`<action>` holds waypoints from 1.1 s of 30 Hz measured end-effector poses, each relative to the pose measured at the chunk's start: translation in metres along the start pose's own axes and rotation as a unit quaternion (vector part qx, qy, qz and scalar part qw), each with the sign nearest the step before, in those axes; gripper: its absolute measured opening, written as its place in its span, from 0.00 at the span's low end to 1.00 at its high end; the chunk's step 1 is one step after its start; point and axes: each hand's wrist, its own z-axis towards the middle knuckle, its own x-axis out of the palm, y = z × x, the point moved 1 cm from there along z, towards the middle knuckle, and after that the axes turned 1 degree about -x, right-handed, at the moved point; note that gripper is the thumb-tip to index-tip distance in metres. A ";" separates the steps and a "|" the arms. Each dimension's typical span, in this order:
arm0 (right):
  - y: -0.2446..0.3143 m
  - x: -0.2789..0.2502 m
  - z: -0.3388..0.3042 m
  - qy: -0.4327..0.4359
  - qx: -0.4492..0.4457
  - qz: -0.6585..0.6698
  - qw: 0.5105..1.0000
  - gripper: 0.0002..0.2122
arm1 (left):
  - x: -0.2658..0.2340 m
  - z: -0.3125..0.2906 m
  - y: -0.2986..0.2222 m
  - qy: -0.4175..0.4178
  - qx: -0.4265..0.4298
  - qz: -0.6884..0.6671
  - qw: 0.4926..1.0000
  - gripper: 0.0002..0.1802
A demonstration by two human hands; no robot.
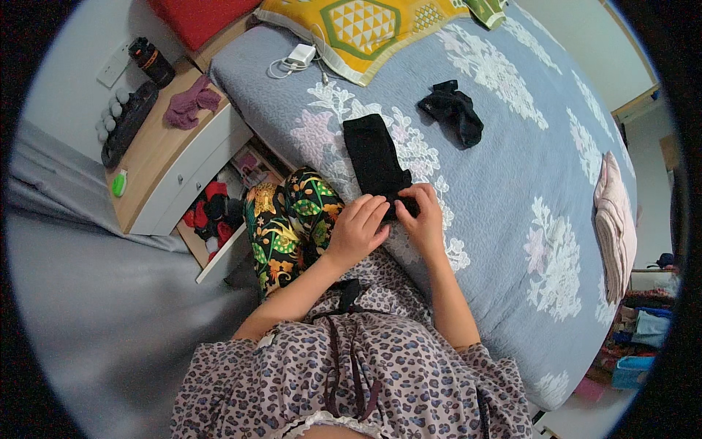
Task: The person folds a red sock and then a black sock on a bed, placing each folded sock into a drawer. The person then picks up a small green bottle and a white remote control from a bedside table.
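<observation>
"Where's the black cloth (371, 152)?"

"On the bed (504, 183), just in from the edge beside the knees (311, 194)."

"Is it gripped?"

"The right hand (423, 221) has thumb and fingers together on its near end. The left hand (358, 230) has its fingers over that end too; whether they pinch, I can't tell."

"And further in?"

"A black bundle (455, 115), with a yellow pillow (362, 33) at the far edge."

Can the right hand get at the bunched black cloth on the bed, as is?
Probably yes: only open bedspread shows between the right hand and the bunched black cloth. It is busy at the near end of the flat black cloth, though.
</observation>
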 end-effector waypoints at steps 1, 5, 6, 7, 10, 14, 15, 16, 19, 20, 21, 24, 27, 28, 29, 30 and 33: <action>0.000 0.001 0.002 -0.007 0.002 0.001 1.000 0.08 | -0.001 0.000 -0.001 0.009 -0.014 -0.012 1.000 0.21; -0.003 0.005 0.003 -0.023 -0.033 -0.017 0.999 0.08 | 0.005 0.000 0.005 0.008 -0.004 0.024 1.000 0.21; -0.005 0.005 0.002 -0.022 -0.053 -0.026 0.998 0.08 | 0.006 0.001 0.006 0.003 -0.001 0.028 1.000 0.21; -0.005 0.003 0.002 -0.011 -0.090 -0.055 0.994 0.09 | 0.006 0.001 0.007 -0.002 0.003 0.031 1.000 0.21; 0.006 -0.011 0.004 0.040 -0.169 -0.093 0.980 0.12 | 0.006 0.005 0.013 -0.019 -0.019 0.022 0.999 0.19; 0.011 -0.015 0.010 0.065 -0.151 -0.066 0.984 0.14 | 0.008 0.008 0.025 -0.034 -0.043 -0.012 0.998 0.17; 0.005 -0.013 0.012 0.068 -0.127 -0.061 0.988 0.14 | 0.009 0.010 0.027 -0.028 -0.077 -0.040 0.996 0.16; 0.001 -0.011 0.014 0.071 -0.104 -0.055 0.991 0.14 | 0.010 0.012 0.028 -0.022 -0.112 -0.068 0.991 0.16; -0.005 -0.001 0.026 0.050 0.019 0.004 0.999 0.14 | 0.010 0.020 0.033 -0.024 -0.202 -0.135 0.970 0.14; -0.010 0.003 0.031 0.047 0.041 0.000 0.998 0.14 | 0.009 0.023 0.034 -0.031 -0.222 -0.154 0.962 0.14; -0.014 0.008 0.036 0.038 0.061 0.022 0.997 0.14 | 0.009 0.025 0.034 -0.036 -0.240 -0.174 0.954 0.14; -0.015 0.016 0.047 0.012 0.093 0.073 0.993 0.14 | 0.004 0.030 0.031 -0.079 -0.104 -0.006 0.991 0.15; -0.017 0.020 0.055 0.027 0.123 0.090 0.988 0.13 | 0.000 0.029 0.024 -0.055 -0.057 0.061 0.995 0.18; -0.017 0.019 0.058 0.038 0.127 0.079 0.988 0.13 | -0.001 0.028 0.020 -0.041 -0.058 0.064 0.995 0.20; -0.016 0.017 0.061 0.048 0.132 0.068 0.988 0.14 | -0.001 0.028 0.018 -0.027 -0.059 0.067 0.996 0.21; -0.014 0.016 0.064 0.060 0.136 0.059 0.987 0.14 | 0.003 0.028 0.022 -0.036 -0.045 0.083 0.995 0.23; -0.009 0.016 0.070 0.081 0.170 0.039 0.981 0.12 | 0.011 0.031 0.036 -0.025 -0.033 0.082 0.996 0.24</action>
